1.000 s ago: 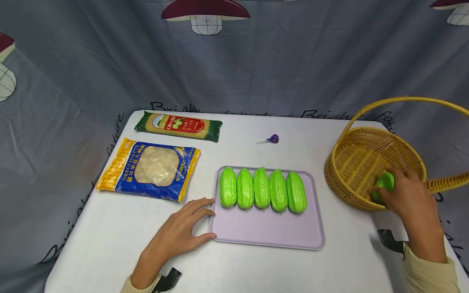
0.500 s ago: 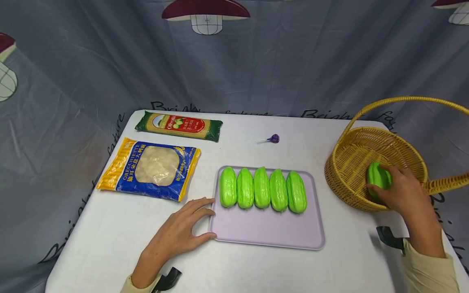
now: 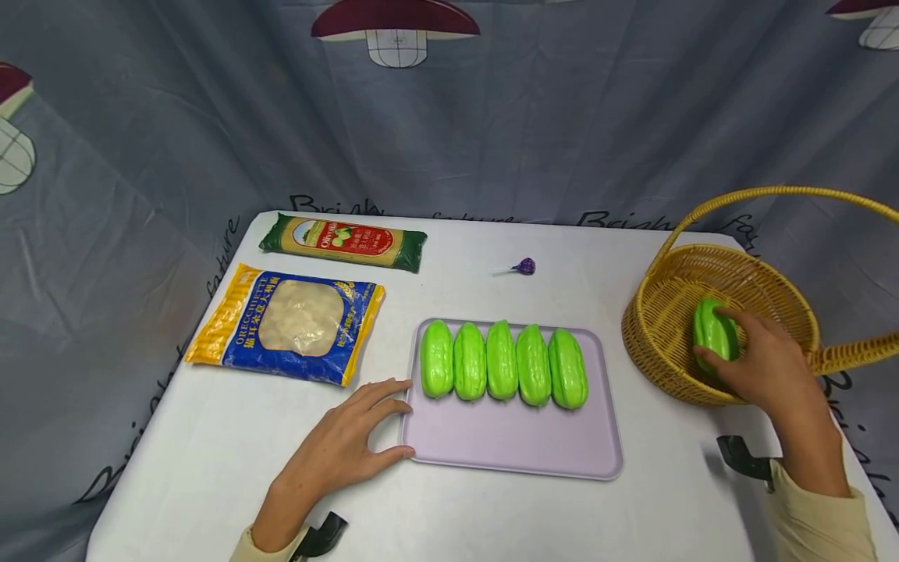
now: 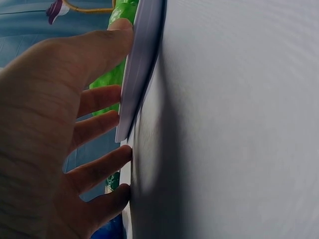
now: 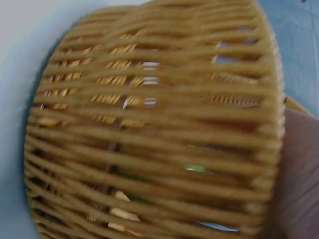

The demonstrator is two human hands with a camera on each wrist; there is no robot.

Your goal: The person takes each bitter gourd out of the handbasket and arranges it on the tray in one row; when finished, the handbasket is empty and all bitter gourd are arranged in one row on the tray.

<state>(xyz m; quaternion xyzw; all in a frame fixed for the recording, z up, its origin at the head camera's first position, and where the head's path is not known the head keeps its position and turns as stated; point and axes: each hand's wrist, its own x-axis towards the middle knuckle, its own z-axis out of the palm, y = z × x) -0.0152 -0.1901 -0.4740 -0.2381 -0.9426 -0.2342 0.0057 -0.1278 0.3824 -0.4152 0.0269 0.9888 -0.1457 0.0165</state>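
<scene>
Grey-blue curtain cloth printed with mushrooms hangs behind a white tabletop (image 3: 211, 468), where both hands are at work

Right hand (image 3: 762, 367) reaches over the near rim of the wicker basket (image 3: 667, 312), its fingers (image 3: 730, 316) curled round a green gourd (image 3: 712, 332) that sits inside the basket, thumb on the near side of the fruit and the other fingers over its top. From the right wrist view the woven wall of the basket fills the frame, blurred, with only a sliver of green showing through the gaps; the grip itself cannot be made out there

Left hand (image 3: 337, 453) lies flat on the tabletop with its fingers (image 3: 382, 388) spread and straight, the tips touching the left edge of the lilac tray (image 3: 520, 445), thumb against the tray's near left corner. The left wrist view shows the same: fingers apart, pressed along the tray's thin rim

Just beyond the left fingertips, on the tray, five green gourds (image 3: 502, 363) lie side by side in a row, touching one another. Between this row and the right fingers is bare tray and a strip of tabletop

Further from the left fingers, to their far left, lies a blue and yellow pasta bag (image 3: 284, 324), and behind it a green noodle packet (image 3: 344, 242). A purple lollipop (image 3: 523, 266) lies beyond the tray, well apart from both hands
</scene>
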